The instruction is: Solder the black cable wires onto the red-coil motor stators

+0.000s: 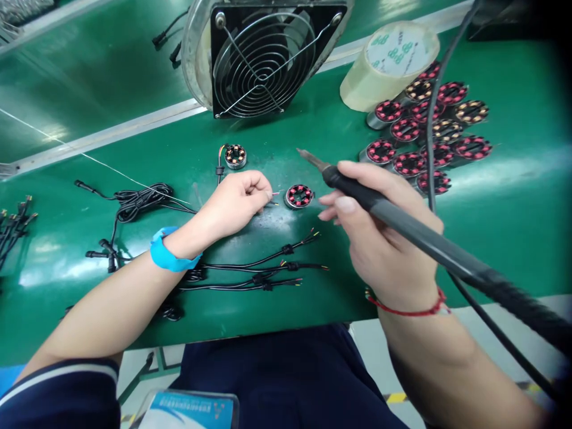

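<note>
My right hand (388, 232) is closed around a soldering iron (353, 185), whose tip points up and left above the bench. Between the pinched thumb and forefinger of my left hand (236, 202) is a cable, its thin stripped wires (274, 195) poking out to the right. Just right of those wires sits a motor stator (299, 196) with red windings, apart from both hands. Behind my left hand stands a second stator (235, 156) with copper-coloured windings, and coloured wires run from it to a black cable (219, 171).
A fan (261, 65) with a wire guard stands at the back. Right of it are a big tape roll (388, 65) and several stators (409, 164). Black cables with bare ends (286, 266) lie in front, and a coiled cable (143, 201) lies left. The iron's cord (431, 119) hangs at right.
</note>
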`<state>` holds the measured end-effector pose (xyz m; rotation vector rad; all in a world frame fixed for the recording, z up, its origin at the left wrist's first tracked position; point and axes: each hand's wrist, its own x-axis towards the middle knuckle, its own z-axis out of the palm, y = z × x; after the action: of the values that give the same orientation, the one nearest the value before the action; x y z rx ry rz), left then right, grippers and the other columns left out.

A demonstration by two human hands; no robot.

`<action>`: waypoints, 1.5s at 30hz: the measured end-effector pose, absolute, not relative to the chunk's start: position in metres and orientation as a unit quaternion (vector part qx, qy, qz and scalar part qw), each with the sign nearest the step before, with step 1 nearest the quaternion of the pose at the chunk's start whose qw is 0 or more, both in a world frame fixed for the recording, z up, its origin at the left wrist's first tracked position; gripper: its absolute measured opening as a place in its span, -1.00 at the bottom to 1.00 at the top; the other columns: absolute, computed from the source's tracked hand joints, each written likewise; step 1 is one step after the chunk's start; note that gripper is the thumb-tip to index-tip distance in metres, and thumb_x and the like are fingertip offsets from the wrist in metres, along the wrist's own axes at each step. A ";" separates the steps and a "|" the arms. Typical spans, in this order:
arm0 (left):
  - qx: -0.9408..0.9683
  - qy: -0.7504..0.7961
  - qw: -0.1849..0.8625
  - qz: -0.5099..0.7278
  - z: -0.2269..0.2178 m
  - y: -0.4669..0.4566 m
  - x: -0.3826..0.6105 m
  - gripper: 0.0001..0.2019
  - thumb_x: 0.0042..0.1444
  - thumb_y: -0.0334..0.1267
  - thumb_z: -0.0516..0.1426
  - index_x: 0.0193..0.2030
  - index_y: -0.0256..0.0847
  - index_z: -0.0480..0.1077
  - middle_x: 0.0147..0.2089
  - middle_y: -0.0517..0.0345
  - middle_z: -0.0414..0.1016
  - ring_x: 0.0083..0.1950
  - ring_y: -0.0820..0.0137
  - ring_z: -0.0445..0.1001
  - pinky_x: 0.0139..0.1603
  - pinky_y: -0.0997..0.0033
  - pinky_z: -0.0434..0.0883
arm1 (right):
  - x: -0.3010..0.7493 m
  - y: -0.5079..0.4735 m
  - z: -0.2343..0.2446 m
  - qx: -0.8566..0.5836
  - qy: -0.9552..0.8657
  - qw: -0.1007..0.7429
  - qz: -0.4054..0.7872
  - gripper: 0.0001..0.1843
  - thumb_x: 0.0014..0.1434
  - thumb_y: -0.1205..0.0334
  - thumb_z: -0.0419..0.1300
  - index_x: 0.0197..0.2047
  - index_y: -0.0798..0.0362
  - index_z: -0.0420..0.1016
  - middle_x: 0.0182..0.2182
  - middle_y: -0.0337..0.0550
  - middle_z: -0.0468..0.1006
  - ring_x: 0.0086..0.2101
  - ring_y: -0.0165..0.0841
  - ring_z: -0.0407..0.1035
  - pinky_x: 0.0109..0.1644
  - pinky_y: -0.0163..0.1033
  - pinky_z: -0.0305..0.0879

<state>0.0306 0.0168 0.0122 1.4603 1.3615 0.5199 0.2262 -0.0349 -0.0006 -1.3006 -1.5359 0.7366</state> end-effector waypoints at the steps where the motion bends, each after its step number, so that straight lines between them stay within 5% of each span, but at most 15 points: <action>1: 0.610 0.564 0.511 0.219 0.012 0.017 0.031 -0.91 0.09 -0.39 0.09 -0.43 -0.26 0.35 -0.53 0.27 0.35 -0.47 0.55 0.30 -0.38 0.48 0.25 | 0.228 -0.040 -0.002 -0.541 -0.627 0.486 0.279 -0.70 0.27 0.13 0.17 0.08 -0.18 0.44 -0.11 -0.14 0.58 -0.36 -0.29 0.51 -0.24 -0.01 0.55; 15: 0.636 0.559 0.486 0.217 0.008 0.017 0.032 -0.90 0.12 -0.38 0.08 -0.41 -0.24 0.34 -0.51 0.24 0.41 -0.47 0.53 0.33 -0.42 0.45 0.25 | 0.232 -0.056 -0.015 -0.525 -0.603 0.536 0.272 -0.83 0.18 0.16 0.26 -0.12 -0.17 0.50 -0.52 -0.29 0.55 -0.60 -0.32 0.43 -0.48 -0.06 0.42; 31: 0.624 0.570 0.490 0.214 0.013 0.018 0.037 -0.87 0.13 -0.47 0.07 -0.42 -0.26 0.34 -0.55 0.26 0.38 -0.50 0.57 0.32 -0.43 0.49 0.25 | 0.231 -0.052 -0.019 -0.493 -0.619 0.555 0.257 -0.81 0.18 0.20 0.28 -0.11 -0.08 0.50 -0.52 -0.30 0.55 -0.61 -0.38 0.44 -0.55 -0.20 0.42; 34: 0.622 0.570 0.490 0.216 0.013 0.018 0.037 -0.86 0.14 -0.48 0.07 -0.42 -0.26 0.34 -0.55 0.26 0.38 -0.50 0.57 0.33 -0.43 0.50 0.25 | 0.231 -0.050 -0.020 -0.472 -0.611 0.582 0.253 -0.75 0.18 0.25 0.27 -0.05 -0.06 0.50 -0.47 -0.28 0.55 -0.61 -0.43 0.42 -0.63 -0.29 0.33; 40: 0.623 0.572 0.489 0.216 0.013 0.018 0.037 -0.87 0.15 -0.47 0.08 -0.41 -0.27 0.36 -0.54 0.25 0.40 -0.49 0.57 0.35 -0.42 0.52 0.26 | 0.232 -0.047 -0.019 -0.487 -0.669 0.513 0.230 -0.66 0.23 0.22 0.24 0.08 -0.13 0.45 -0.06 -0.15 0.59 -0.24 -0.26 0.58 -0.13 -0.06 0.57; 45: 0.622 0.570 0.492 0.216 0.013 0.019 0.038 -0.87 0.15 -0.47 0.09 -0.41 -0.27 0.35 -0.55 0.25 0.40 -0.51 0.58 0.34 -0.42 0.53 0.26 | 0.230 -0.033 0.005 -0.469 -0.704 0.451 0.284 -0.63 0.32 0.21 0.14 0.18 -0.18 0.36 0.07 -0.23 0.55 -0.21 -0.36 0.59 -0.09 -0.15 0.59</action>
<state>0.0378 0.0190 0.0130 1.5085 1.3834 0.5248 0.2300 -0.0331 0.0047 -1.1591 -1.7396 0.7019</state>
